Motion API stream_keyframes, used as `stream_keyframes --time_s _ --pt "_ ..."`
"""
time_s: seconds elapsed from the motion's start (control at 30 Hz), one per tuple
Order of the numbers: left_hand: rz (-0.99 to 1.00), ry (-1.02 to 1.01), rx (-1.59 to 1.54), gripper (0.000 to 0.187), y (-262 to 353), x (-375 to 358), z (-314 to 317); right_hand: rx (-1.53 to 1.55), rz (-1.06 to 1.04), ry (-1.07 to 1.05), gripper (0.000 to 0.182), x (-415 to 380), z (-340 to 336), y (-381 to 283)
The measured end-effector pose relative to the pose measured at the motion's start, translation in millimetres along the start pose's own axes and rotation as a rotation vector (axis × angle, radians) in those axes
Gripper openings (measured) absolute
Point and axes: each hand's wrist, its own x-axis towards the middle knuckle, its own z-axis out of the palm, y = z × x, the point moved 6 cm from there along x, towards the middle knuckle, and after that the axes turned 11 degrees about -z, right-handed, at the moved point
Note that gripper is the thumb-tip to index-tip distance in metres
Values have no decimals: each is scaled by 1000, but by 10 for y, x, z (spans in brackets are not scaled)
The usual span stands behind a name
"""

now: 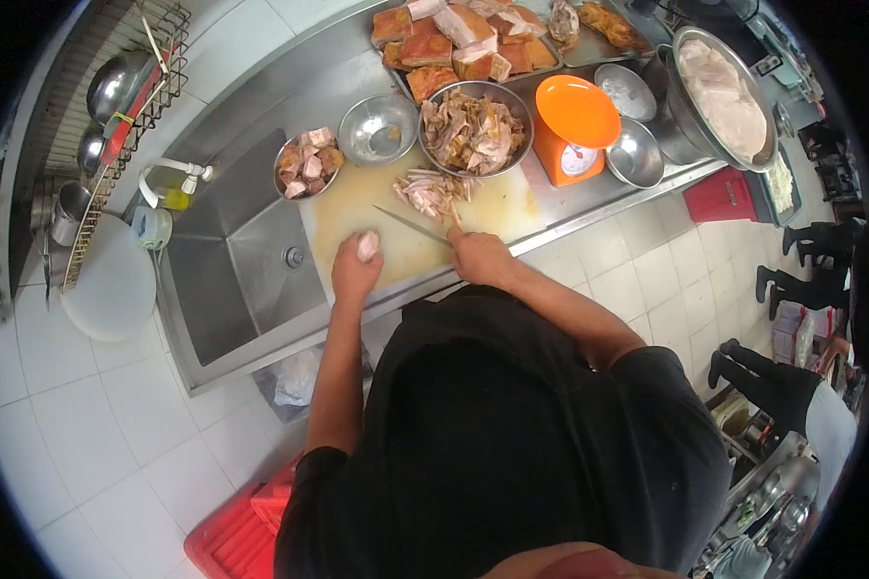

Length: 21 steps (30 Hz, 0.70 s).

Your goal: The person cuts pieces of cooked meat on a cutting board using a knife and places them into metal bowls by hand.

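Note:
My left hand [356, 267] is closed on a pale piece of meat [368, 245] near the front left of the yellowed cutting board [323, 232]. In my right hand [481, 259] is a knife [410, 225], its blade pointing left across the board. Just behind the blade lies a pile of sliced meat [433, 193]. Beyond it stands a metal bowl of cut meat [473, 130]. To its left are an almost empty metal bowl [378, 129] and a smaller bowl of meat chunks [307, 164].
An orange scale [574, 125] stands right of the meat bowl, beside metal bowls [634, 154]. Trays of roasted meat [463, 43] lie behind. A sink [261, 270] is at left. A large pot of meat [722, 96] stands at right. Other people [777, 391] are farther right.

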Motion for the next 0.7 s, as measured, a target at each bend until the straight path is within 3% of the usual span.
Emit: stream_keyframes --time_s 0.2,0.4,0.53,0.57,0.7 --pt "27 -89 62 55 129 12 -57 42 12 55 23 -40 43 50" --pt "451 24 193 46 330 -44 -128 17 11 70 25 -32 84 78" --pt "539 95 100 45 251 -219 -121 -11 8 51 26 2 54 88" --pt "544 88 58 46 208 -291 -135 24 6 64 26 -5 86 111" --pt "242 297 -94 44 -34 -547 -253 61 -107 99 20 9 57 -49"
